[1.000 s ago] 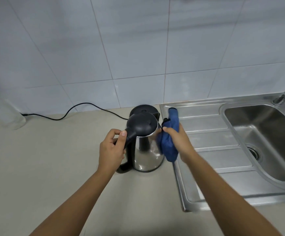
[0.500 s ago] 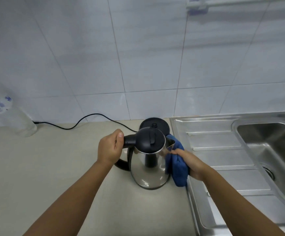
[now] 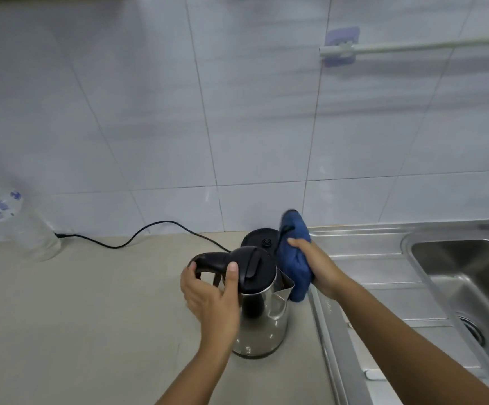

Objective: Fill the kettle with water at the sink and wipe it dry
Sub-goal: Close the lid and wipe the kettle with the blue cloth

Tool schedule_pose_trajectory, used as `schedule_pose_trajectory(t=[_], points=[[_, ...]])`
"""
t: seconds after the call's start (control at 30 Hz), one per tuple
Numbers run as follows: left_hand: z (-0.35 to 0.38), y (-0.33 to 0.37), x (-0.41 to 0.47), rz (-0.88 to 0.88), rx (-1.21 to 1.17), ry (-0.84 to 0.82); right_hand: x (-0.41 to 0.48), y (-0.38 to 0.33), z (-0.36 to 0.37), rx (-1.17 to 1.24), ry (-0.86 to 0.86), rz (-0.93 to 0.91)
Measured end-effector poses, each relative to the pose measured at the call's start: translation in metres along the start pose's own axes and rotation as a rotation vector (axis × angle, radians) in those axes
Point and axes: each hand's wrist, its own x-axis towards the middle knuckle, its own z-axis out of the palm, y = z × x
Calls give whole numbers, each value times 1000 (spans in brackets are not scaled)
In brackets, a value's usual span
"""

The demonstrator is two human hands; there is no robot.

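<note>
1. A steel kettle (image 3: 266,320) with a black lid is pictured standing upright on the beige counter (image 3: 91,311), just left of the edge of the stainless sink (image 3: 383,258) and its drainboard.
2. The kettle's black handle is held by the left hand (image 3: 211,299). Fingers are curled over the top of the handle and the thumb is laid against the rim of the lid.
3. A bunched blue cloth (image 3: 294,258) is gripped in the right hand (image 3: 316,267) and held at the kettle's spout side, over the seam between counter and drainboard. Whether cloth and steel are touching cannot be told.
4. The round black base (image 3: 262,238) is seen on the counter just behind the kettle, with a black cord (image 3: 150,229) trailed leftward from it along the foot of the tiled wall.
5. A clear plastic bottle (image 3: 21,226) is stood at the far left by the wall, well apart from the kettle. A pale rail (image 3: 412,48) is fixed high on the tiles at the right.
</note>
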Motion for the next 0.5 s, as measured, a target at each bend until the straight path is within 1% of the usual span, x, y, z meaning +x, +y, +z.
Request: schedule_pose_trajectory(t=[0.07, 0.13, 0.17, 0.23, 0.5], points=[[6, 5, -6, -123, -140, -40, -1, -19, 15, -112, -141, -1], [6, 7, -9, -208, -241, -176, 3, -24, 24, -205, -250, 38], [4, 6, -8, -204, -252, -244, 5, -24, 24, -216, -279, 47], [-1, 3, -5, -204, -222, -317, 7, -18, 18, -226, -299, 51], [-14, 2, 5, -231, -125, -519, -28, 14, -4, -213, -227, -31]])
